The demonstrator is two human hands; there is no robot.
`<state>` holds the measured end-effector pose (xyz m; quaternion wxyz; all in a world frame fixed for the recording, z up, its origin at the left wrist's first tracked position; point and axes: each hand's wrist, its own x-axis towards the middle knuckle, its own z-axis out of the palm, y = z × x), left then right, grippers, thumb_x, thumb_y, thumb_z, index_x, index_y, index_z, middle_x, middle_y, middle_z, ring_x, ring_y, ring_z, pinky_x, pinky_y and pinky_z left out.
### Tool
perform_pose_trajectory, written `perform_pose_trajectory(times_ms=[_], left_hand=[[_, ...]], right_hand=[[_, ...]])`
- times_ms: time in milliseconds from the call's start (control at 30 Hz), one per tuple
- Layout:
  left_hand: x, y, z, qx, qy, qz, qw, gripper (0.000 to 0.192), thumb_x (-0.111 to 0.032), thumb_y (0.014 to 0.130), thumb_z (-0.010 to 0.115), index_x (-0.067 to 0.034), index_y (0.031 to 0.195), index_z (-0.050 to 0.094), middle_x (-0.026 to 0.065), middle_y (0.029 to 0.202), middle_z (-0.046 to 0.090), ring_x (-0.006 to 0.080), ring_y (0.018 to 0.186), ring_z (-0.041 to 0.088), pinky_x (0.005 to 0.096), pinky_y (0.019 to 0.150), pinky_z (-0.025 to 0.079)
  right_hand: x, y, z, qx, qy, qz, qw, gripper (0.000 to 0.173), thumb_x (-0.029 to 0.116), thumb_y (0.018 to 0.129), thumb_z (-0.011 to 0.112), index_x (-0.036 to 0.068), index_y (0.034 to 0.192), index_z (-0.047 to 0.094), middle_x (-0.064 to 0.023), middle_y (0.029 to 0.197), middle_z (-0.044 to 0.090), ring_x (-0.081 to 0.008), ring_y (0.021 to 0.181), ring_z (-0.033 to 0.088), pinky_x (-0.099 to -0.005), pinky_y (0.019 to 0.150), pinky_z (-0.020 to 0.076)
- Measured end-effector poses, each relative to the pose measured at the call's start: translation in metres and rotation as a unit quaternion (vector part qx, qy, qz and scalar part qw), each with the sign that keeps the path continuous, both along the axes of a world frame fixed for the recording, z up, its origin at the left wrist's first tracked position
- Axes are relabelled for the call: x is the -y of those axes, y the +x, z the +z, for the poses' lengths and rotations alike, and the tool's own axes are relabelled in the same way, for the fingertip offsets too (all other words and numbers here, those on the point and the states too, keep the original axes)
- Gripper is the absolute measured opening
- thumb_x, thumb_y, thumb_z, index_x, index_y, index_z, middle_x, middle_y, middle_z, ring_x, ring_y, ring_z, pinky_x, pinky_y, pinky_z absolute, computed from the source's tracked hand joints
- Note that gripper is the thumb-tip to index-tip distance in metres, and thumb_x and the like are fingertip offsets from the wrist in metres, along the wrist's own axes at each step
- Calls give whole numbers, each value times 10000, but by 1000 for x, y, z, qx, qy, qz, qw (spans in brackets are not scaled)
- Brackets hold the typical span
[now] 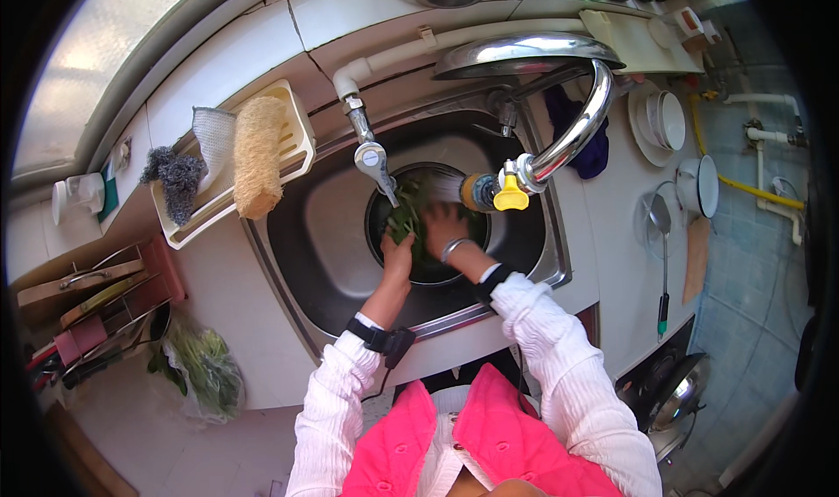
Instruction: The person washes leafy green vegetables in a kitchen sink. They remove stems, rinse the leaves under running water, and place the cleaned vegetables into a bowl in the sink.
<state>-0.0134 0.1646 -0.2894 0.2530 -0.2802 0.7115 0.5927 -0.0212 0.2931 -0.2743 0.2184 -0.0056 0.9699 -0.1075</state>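
Observation:
Green leafy vegetables (404,216) lie in a dark round basin (375,248) inside the stainless steel sink (328,228). My left hand (397,251) grips a bunch of the greens by the basin's left side. Blurred by motion, my right hand (446,227) is over the basin among the leaves, its fingers spread; whether it holds any is unclear. Water (447,187) sprays into the basin from the faucet nozzle (478,192), which has a yellow valve handle (511,194). A second tap (373,162) hangs above the basin's left rim.
A cream rack (301,139) holds a loofah (260,149) and scrubbing cloths left of the sink. Bagged greens (206,366) lie by a cutting-board rack (147,277). Bowls (668,122), a white enamel mug (704,185) and a ladle (662,235) are on the right. A chrome faucet pipe (586,130) arches over the sink.

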Motion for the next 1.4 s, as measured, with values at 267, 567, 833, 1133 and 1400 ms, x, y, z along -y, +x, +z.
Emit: perform_pose_trajectory(times_ms=[267, 567, 833, 1133, 1400], left_hand=[[-3, 2, -47, 19, -61, -98, 993, 452, -163, 837, 528, -16, 1264, 495, 213, 1413, 285, 340, 1325, 259, 378, 1071, 243], [-46, -13, -49, -163, -108, -479, 856, 452, -194, 781, 552, -143, 1230, 546, 234, 1326, 385, 374, 1218, 392, 450, 1005, 341], [-25, -37, -12, -188, -360, -631, 661, 467, -315, 756, 609, -239, 1214, 555, 126, 1344, 405, 321, 1277, 345, 587, 1005, 275], [-45, -34, -36, -185, -363, -685, 605, 502, -361, 732, 641, -265, 1217, 555, 50, 1380, 375, 346, 1283, 305, 611, 1031, 210], [-37, -34, -66, -224, -311, -603, 700, 566, -361, 731, 646, -265, 1267, 491, 117, 1389, 350, 366, 1303, 270, 596, 1020, 261]], right_hand=[[-1, -27, -14, 220, 46, 117, 967, 477, 265, 757, 611, 132, 1211, 551, -109, 1279, 498, -307, 1197, 458, -446, 926, 424], [-62, -1, 44, 23, -157, 12, 987, 264, 190, 823, 558, 118, 1071, 613, -83, 1108, 612, -317, 926, 599, -390, 786, 487], [-102, -37, 124, -291, -215, -78, 929, 300, 137, 743, 646, 86, 1038, 620, -114, 976, 615, -315, 890, 597, -394, 757, 480], [-100, -106, 136, -195, -112, 3, 974, 302, 252, 825, 574, 49, 1043, 620, -113, 1051, 612, -310, 938, 599, -382, 799, 490], [-109, -115, 118, -150, -140, 48, 978, 324, 250, 802, 593, 44, 1052, 583, -120, 1006, 581, -311, 937, 588, -401, 772, 480]])
